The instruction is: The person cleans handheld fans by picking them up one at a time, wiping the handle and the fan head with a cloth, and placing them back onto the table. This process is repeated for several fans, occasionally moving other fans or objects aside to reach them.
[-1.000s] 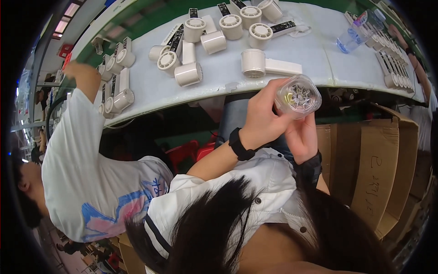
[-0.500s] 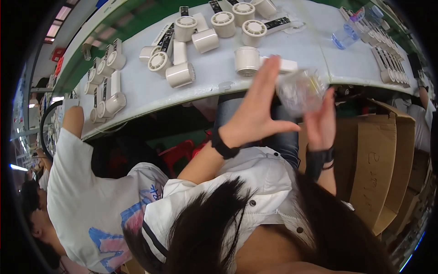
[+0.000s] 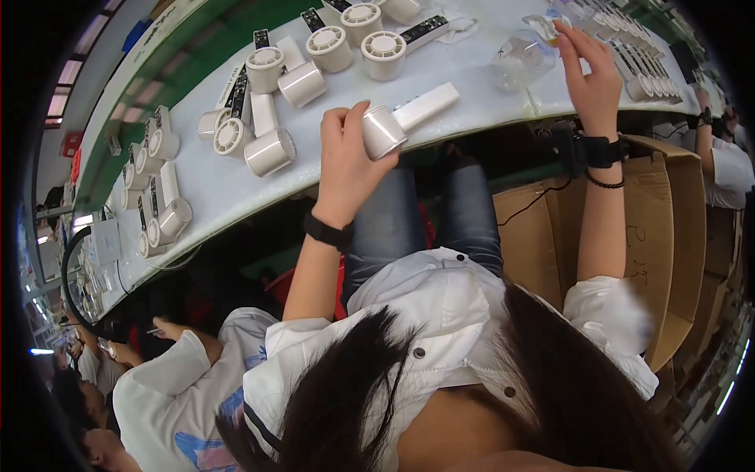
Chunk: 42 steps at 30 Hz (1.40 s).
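My left hand (image 3: 350, 161) is closed around the round head of a white device (image 3: 383, 132). Its flat white handle (image 3: 429, 106) points away to the right, over the front of the table. Farther right, my right hand (image 3: 594, 75) reaches over the tabletop. Its fingertips pinch a small crinkled, shiny clear piece (image 3: 543, 28) with a yellowish bit on it. Beside that hand lies a clear plastic thing (image 3: 521, 61), whose exact kind I cannot tell. Similar white devices with round heads (image 3: 329, 49) stand and lie to the left, several with bare circuit boards showing on their handles.
More white devices (image 3: 163, 216) line the table's left end, and a row (image 3: 653, 86) stands at the far right. An open cardboard box (image 3: 653, 236) is beside my right arm. A co-worker in a white shirt (image 3: 169, 377) sits at my left. A whitish blur (image 3: 627, 318) shows by my right sleeve.
My hands have moved apart, leaving the clear crumpled plastic that was between them. My left hand has gripped a white device; my right has reached forward and right. The view has shifted.
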Each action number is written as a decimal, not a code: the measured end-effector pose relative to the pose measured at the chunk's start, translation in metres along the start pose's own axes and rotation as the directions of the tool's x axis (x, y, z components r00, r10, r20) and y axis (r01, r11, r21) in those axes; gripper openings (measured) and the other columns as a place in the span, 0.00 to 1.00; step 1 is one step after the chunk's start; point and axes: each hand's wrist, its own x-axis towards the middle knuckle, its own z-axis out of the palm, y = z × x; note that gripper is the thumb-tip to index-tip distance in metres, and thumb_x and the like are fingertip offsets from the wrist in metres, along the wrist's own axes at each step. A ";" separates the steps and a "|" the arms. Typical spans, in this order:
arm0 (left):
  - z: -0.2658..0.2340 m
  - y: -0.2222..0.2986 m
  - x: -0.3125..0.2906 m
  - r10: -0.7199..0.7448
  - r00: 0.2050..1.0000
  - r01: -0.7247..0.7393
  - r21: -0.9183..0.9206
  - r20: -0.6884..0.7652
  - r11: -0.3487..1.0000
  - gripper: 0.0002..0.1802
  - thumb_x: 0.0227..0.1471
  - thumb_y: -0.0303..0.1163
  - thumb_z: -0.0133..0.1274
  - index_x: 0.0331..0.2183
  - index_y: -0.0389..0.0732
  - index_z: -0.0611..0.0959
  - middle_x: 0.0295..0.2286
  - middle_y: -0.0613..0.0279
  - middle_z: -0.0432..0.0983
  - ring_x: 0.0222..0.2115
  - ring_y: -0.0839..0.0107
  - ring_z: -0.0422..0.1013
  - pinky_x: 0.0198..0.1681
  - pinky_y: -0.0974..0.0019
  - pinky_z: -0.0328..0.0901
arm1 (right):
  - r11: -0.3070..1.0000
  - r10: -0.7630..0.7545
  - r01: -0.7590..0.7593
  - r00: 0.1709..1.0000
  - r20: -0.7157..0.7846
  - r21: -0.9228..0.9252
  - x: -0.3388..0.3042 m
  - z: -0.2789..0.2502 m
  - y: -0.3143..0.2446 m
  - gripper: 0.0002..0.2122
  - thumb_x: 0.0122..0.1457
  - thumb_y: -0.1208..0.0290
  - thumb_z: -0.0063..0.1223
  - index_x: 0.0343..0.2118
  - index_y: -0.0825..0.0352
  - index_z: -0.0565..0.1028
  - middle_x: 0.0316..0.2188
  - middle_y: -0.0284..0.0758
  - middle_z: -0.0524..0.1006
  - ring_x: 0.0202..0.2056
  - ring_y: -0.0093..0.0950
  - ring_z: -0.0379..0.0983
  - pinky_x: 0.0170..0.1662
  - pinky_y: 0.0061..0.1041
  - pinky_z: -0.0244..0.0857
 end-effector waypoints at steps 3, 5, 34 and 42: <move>0.010 0.012 -0.014 -0.096 0.979 0.103 0.030 -0.178 0.994 0.36 0.31 0.29 0.64 0.45 0.33 0.68 0.38 0.50 0.61 0.40 0.53 0.60 0.45 0.58 0.60 | 0.983 0.153 -0.132 0.974 -0.165 0.130 0.007 -0.011 -0.005 0.13 0.52 0.76 0.57 0.42 0.66 0.76 0.37 0.37 0.77 0.40 0.24 0.73 0.42 0.18 0.66; 0.013 0.016 -0.015 -0.099 0.978 0.104 0.020 -0.183 0.994 0.35 0.30 0.29 0.64 0.44 0.33 0.68 0.38 0.50 0.61 0.40 0.53 0.60 0.45 0.58 0.59 | 0.954 0.259 -0.204 0.929 -0.264 0.219 0.009 -0.019 -0.014 0.11 0.53 0.77 0.56 0.41 0.65 0.77 0.35 0.36 0.78 0.37 0.23 0.74 0.42 0.18 0.66; 0.022 0.010 -0.017 -0.050 0.980 0.065 0.068 -0.194 0.996 0.37 0.27 0.27 0.63 0.44 0.34 0.66 0.39 0.49 0.64 0.40 0.51 0.60 0.43 0.55 0.59 | 0.863 -0.076 -0.149 0.907 0.415 0.483 -0.074 0.059 -0.146 0.23 0.46 0.85 0.40 0.46 0.59 0.74 0.46 0.34 0.75 0.55 0.38 0.60 0.58 0.38 0.50; 0.020 0.009 -0.017 -0.063 0.982 0.065 0.004 -0.177 0.998 0.37 0.30 0.29 0.63 0.45 0.34 0.67 0.40 0.48 0.67 0.40 0.51 0.64 0.45 0.55 0.60 | 0.891 -0.135 -0.051 0.919 0.371 0.451 -0.068 0.069 -0.127 0.23 0.47 0.87 0.41 0.46 0.60 0.75 0.44 0.36 0.75 0.52 0.38 0.64 0.54 0.32 0.57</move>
